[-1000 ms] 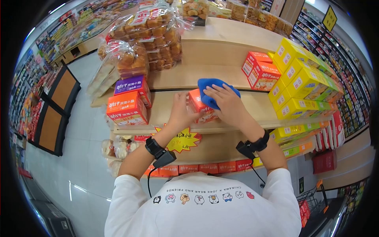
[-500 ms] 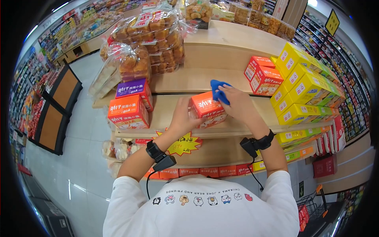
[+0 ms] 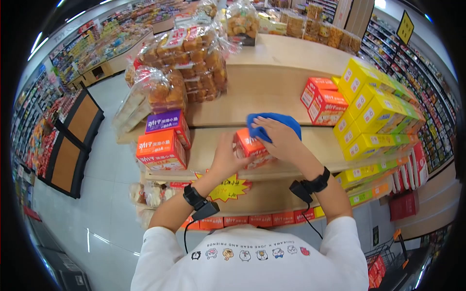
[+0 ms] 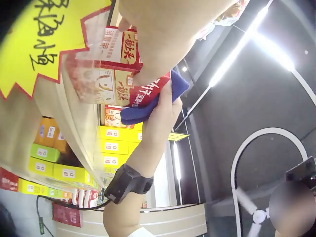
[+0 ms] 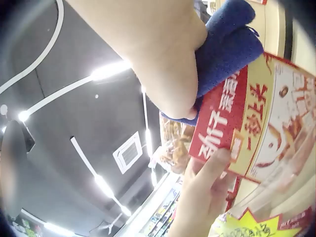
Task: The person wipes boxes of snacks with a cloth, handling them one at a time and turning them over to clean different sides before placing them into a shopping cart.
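An orange-red snack box (image 3: 248, 146) with white lettering sits on the middle shelf. My left hand (image 3: 227, 157) grips its left side, thumb across the front face in the right wrist view. A folded blue cloth (image 3: 287, 120) lies over the box's top right part. My right hand (image 3: 278, 139) holds that cloth against the top, fingers spread over it. In the left wrist view the cloth (image 4: 138, 114) shows below the right hand, beside the box's red top.
To the left stand a purple-topped box (image 3: 164, 120), an orange box (image 3: 160, 148) and bagged bread (image 3: 194, 63). Orange boxes (image 3: 326, 104) and stacked yellow boxes (image 3: 374, 116) stand right. A yellow price sign (image 3: 228, 189) hangs at the shelf edge (image 3: 286, 172).
The right hand drew the bunched cloth to the box's right edge, then brought it back left over the top, where it spreads wider. The left hand stays on the box.
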Demonstrator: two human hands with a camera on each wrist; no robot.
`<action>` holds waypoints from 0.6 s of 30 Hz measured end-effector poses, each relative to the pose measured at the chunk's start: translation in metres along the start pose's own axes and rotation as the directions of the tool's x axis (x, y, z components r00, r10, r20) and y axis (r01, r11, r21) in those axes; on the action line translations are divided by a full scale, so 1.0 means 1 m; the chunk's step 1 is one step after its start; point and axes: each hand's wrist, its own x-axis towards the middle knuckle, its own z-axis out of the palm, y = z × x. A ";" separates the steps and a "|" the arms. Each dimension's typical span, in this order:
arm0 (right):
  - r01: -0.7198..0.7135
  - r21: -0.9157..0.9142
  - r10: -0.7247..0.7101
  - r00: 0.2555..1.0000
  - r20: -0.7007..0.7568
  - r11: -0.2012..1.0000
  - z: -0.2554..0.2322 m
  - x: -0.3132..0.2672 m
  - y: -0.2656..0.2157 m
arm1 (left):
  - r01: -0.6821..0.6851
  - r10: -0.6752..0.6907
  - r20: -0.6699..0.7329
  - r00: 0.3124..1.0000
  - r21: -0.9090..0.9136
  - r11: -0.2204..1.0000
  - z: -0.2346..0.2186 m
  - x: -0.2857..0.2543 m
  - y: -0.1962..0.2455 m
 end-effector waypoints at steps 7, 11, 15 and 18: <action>-0.066 -0.019 0.065 0.996 -0.055 0.998 -0.009 -0.017 -0.014 | -0.022 0.023 -0.006 1.000 0.091 0.996 0.005 -0.001 -0.012; 0.115 0.091 -0.110 0.992 -0.060 0.989 -0.007 -0.017 -0.044 | -0.043 0.043 -0.004 0.999 0.050 0.998 0.001 -0.001 -0.008; 0.119 0.098 -0.109 0.989 -0.100 0.988 -0.008 -0.021 -0.045 | -0.064 0.063 -0.036 0.997 -0.018 0.998 0.003 -0.001 -0.009; 0.063 0.038 -0.056 0.985 -0.162 0.997 -0.002 -0.026 -0.030 | -0.063 0.063 -0.049 0.997 0.007 0.998 0.005 -0.001 -0.009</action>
